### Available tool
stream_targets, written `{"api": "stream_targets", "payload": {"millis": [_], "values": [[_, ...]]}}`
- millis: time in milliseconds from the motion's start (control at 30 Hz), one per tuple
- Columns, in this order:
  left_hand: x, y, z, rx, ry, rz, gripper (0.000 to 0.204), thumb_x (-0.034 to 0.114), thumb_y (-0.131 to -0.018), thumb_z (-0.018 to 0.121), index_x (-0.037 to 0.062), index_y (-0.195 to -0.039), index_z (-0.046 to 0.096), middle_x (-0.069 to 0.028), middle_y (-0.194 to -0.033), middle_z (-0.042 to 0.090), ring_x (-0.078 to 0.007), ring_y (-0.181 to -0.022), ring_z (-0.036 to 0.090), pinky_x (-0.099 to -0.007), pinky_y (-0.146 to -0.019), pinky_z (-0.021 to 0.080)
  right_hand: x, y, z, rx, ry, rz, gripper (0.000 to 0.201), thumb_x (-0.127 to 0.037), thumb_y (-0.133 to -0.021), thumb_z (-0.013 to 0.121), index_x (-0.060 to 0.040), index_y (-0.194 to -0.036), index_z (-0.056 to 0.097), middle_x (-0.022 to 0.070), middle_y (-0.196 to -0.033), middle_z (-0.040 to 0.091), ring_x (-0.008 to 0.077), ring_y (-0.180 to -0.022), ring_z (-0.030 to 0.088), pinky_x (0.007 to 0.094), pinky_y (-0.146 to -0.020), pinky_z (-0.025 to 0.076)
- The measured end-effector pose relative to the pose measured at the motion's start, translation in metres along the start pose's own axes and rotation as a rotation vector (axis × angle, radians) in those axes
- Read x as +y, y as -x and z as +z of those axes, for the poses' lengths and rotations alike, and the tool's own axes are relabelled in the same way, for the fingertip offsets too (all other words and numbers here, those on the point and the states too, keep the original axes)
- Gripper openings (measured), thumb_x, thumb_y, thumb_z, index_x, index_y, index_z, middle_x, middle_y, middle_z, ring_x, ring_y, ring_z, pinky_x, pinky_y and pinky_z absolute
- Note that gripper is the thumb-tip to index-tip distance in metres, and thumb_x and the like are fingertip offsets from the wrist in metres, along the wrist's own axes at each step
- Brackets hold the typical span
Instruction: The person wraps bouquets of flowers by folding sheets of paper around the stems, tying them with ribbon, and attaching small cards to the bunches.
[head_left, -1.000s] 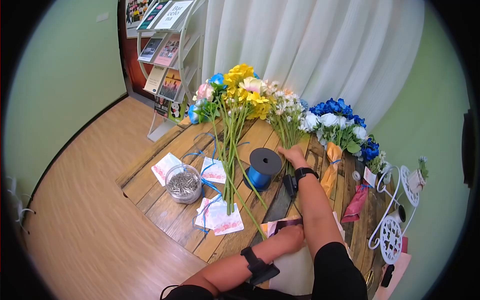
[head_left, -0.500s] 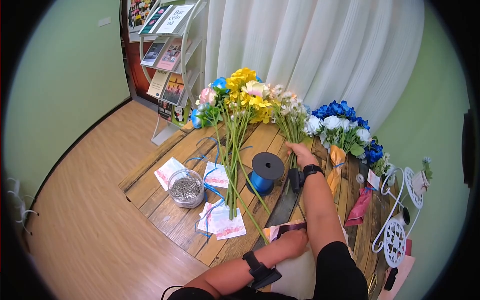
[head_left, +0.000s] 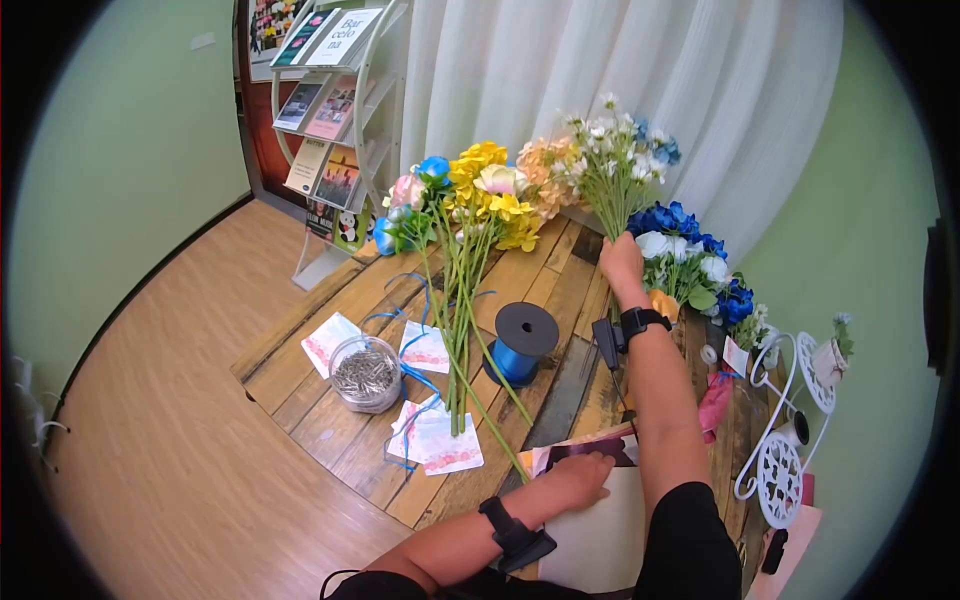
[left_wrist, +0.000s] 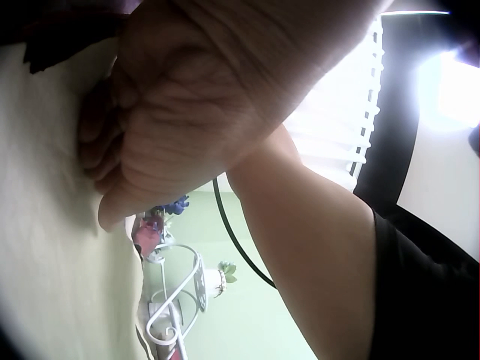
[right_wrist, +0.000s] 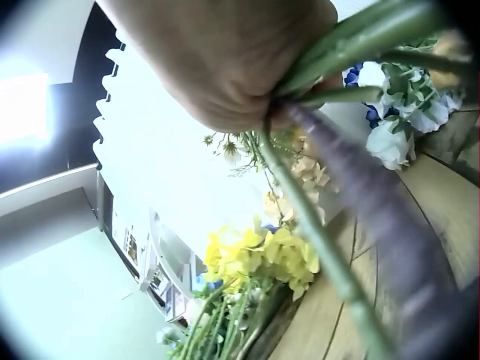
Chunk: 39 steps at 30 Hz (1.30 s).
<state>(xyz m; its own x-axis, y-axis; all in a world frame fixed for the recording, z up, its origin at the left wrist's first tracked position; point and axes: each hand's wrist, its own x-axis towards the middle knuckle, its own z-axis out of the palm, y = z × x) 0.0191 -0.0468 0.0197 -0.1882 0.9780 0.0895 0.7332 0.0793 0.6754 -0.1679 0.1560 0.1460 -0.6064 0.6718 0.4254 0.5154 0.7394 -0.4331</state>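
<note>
In the head view the right hand [head_left: 622,262] grips a bunch of white daisies [head_left: 612,150] with some blue blooms, held up over the far side of the table. Green stems [right_wrist: 322,247] and a purple-grey stem come out below that hand [right_wrist: 247,60] in the right wrist view. The left hand [head_left: 578,482] lies on cream wrapping paper [head_left: 600,530] near the front edge, fingers loosely bent over a dark purple piece [head_left: 612,450]. From the left wrist camera, the left hand [left_wrist: 187,112] rests against the pale paper [left_wrist: 45,210].
Long-stemmed yellow flowers [head_left: 480,165] lie mid-table beside a blue ribbon spool [head_left: 520,345], a tub of metal pieces [head_left: 366,374] and printed cards [head_left: 450,450]. Blue and white bouquets [head_left: 670,245] and a white metal stand [head_left: 780,480] are at the right.
The right hand has lifted the daisies and moved them away from the body, uncovering peach flowers behind. The left hand's fingers have loosened and spread on the paper.
</note>
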Motion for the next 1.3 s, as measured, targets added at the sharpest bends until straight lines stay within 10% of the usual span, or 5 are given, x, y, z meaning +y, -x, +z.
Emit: {"api": "stream_targets", "payload": {"millis": [533,767,933,1100,1300], "values": [[-0.005,-0.002,-0.001,0.025,0.023,0.029,0.029,0.024,-0.075,0.064,0.0023,-0.088,0.051,-0.0173,-0.09,0.056,-0.0338,-0.09,0.055,-0.0411,-0.077,0.044,0.029,0.025,-0.129,0.291,-0.352,-0.133,0.035,-0.03,-0.084,0.055,0.0049,-0.088,0.055,0.0279,-0.085,0.06,0.0447,-0.086,0.055,0.0461,-0.074,0.043],[0.002,-0.001,-0.017,-0.069,0.05,0.009,0.033,0.028,-0.075,0.063,0.0005,-0.091,0.053,-0.0201,-0.095,0.058,-0.0346,-0.095,0.055,-0.042,-0.081,0.044,0.038,0.151,-0.216,0.14,-0.695,-0.079,0.017,-0.02,-0.091,0.051,-0.0039,-0.086,0.051,-0.0047,-0.057,0.04,0.003,-0.048,0.036,0.0206,-0.043,0.028],[0.004,-0.005,-0.024,0.023,0.146,0.088,0.025,0.024,-0.077,0.065,0.0004,-0.084,0.057,-0.015,-0.084,0.059,-0.0276,-0.079,0.058,-0.0344,-0.069,0.045,0.062,0.245,-0.242,0.091,-0.672,0.022,0.016,-0.024,-0.091,0.051,-0.0079,-0.088,0.048,-0.0069,-0.059,0.037,0.002,-0.049,0.033,0.0183,-0.044,0.024],[0.024,-0.002,-0.034,0.178,0.591,0.149,0.029,0.022,-0.09,0.054,-0.0007,-0.107,0.054,-0.0057,-0.091,0.058,-0.0134,-0.082,0.056,-0.0261,-0.07,0.045,0.072,0.324,-0.243,0.072,-0.761,0.198,0.016,-0.018,-0.091,0.052,-0.0033,-0.095,0.049,-0.0047,-0.059,0.04,0.0035,-0.048,0.037,0.0198,-0.044,0.029],[0.044,-0.004,-0.033,0.019,0.974,0.139,0.05,0.036,-0.095,0.04,-0.0011,-0.128,0.038,-0.0111,-0.114,0.051,-0.0169,-0.1,0.054,-0.0298,-0.085,0.046,0.106,0.371,-0.204,-0.076,-0.768,0.302,0.018,-0.019,-0.089,0.053,-0.0018,-0.093,0.049,-0.0022,-0.058,0.045,0.0055,-0.048,0.042,0.0222,-0.045,0.035]]}}
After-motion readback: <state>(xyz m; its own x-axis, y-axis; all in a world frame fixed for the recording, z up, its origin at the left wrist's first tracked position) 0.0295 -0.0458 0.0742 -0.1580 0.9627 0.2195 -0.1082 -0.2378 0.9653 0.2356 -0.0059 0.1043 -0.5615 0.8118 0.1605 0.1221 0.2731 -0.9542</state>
